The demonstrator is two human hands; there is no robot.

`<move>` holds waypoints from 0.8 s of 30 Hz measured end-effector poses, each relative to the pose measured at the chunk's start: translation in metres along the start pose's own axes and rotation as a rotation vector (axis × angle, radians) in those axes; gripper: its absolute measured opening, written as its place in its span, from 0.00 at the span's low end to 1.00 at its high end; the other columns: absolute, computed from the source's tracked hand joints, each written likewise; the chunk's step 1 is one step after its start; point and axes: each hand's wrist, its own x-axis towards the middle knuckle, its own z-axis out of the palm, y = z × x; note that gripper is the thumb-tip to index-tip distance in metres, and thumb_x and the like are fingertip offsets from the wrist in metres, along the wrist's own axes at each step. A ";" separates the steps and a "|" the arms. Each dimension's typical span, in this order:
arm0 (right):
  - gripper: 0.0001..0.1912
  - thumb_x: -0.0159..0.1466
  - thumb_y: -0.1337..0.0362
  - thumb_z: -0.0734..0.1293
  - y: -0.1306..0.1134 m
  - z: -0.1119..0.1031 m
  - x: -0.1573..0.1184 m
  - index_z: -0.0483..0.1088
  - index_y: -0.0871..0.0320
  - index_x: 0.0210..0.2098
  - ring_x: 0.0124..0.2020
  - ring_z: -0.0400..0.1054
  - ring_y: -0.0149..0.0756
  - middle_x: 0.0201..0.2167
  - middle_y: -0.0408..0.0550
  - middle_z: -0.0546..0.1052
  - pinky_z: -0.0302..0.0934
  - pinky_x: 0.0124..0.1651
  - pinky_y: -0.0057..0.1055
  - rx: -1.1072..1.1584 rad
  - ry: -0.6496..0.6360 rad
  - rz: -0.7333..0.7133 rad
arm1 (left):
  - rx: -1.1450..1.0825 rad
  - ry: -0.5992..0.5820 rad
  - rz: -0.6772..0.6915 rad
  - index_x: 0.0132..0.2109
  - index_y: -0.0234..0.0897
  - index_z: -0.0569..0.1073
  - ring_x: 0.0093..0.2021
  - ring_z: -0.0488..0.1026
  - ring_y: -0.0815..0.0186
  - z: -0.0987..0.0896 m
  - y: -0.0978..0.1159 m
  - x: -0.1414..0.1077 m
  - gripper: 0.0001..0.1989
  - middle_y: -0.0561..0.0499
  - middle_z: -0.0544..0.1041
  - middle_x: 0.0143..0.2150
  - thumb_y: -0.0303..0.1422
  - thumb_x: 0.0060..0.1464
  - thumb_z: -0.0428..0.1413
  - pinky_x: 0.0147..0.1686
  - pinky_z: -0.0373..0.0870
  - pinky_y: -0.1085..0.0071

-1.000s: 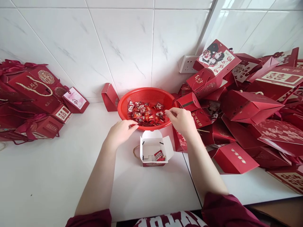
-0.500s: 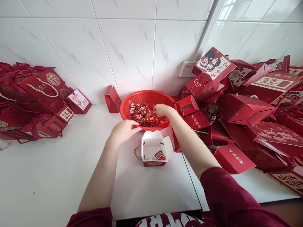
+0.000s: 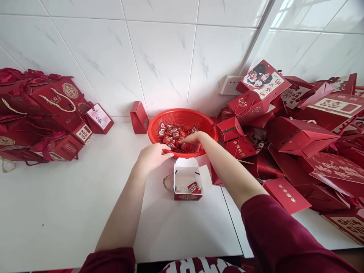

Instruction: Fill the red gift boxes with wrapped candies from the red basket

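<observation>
A red plastic basket [image 3: 209,118] stands against the tiled wall, with many red-wrapped candies [image 3: 173,133] inside. My right hand [image 3: 195,140] reaches down among the candies; its fingertips are partly hidden, and I cannot make out what they hold. At the basket's front left rim is my left hand [image 3: 155,154], its thumb and fingers apart and nothing held. Just in front of the basket sits an open box [image 3: 188,197], white inside and red outside, with its flaps up. A few wrapped candies [image 3: 193,187] lie in its right corner. A rope handle [image 3: 167,182] sticks out at its left.
Red gift boxes with ribbons [image 3: 57,110] are stacked at the left. A small red box [image 3: 139,118] stands left of the basket. A large heap of red boxes [image 3: 301,134] fills the right side, below a wall socket [image 3: 231,85].
My right hand has shifted slightly left and toward me within the basket. My left hand remains at the rim. The whole view has shifted a little.
</observation>
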 end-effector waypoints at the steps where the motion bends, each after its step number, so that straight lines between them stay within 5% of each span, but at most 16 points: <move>1: 0.18 0.67 0.53 0.66 -0.001 0.000 -0.001 0.74 0.62 0.46 0.34 0.75 0.36 0.38 0.51 0.79 0.72 0.38 0.34 0.014 -0.062 -0.006 | -0.005 0.000 -0.003 0.45 0.48 0.80 0.42 0.77 0.56 0.000 0.000 0.000 0.15 0.51 0.82 0.43 0.46 0.57 0.54 0.33 0.65 0.67; 6: 0.10 0.60 0.68 0.71 -0.001 -0.005 -0.005 0.76 0.60 0.42 0.31 0.75 0.35 0.36 0.48 0.80 0.69 0.36 0.28 0.044 -0.184 -0.118 | 0.002 0.004 -0.009 0.46 0.47 0.80 0.42 0.77 0.56 -0.001 0.002 -0.002 0.16 0.50 0.82 0.44 0.46 0.57 0.54 0.34 0.65 0.67; 13: 0.02 0.57 0.67 0.70 0.007 0.004 -0.034 0.73 0.59 0.30 0.29 0.69 0.33 0.31 0.45 0.76 0.59 0.32 0.27 0.000 0.113 -0.316 | 0.027 0.001 -0.001 0.46 0.47 0.80 0.42 0.76 0.56 0.001 0.001 -0.002 0.16 0.50 0.82 0.44 0.47 0.58 0.53 0.34 0.65 0.67; 19: 0.15 0.61 0.57 0.67 0.021 0.028 -0.075 0.66 0.57 0.21 0.24 0.58 0.31 0.20 0.40 0.66 0.49 0.29 0.30 0.047 0.300 -0.439 | 0.026 0.002 -0.006 0.44 0.48 0.80 0.40 0.76 0.58 0.002 -0.001 0.001 0.14 0.53 0.82 0.42 0.45 0.57 0.54 0.32 0.63 0.68; 24: 0.18 0.66 0.55 0.60 0.027 0.045 -0.089 0.58 0.56 0.23 0.25 0.53 0.30 0.21 0.39 0.60 0.47 0.29 0.30 0.189 0.513 -0.470 | 0.015 0.015 -0.009 0.43 0.47 0.80 0.39 0.76 0.58 0.002 0.000 0.000 0.13 0.53 0.82 0.40 0.45 0.57 0.55 0.31 0.63 0.67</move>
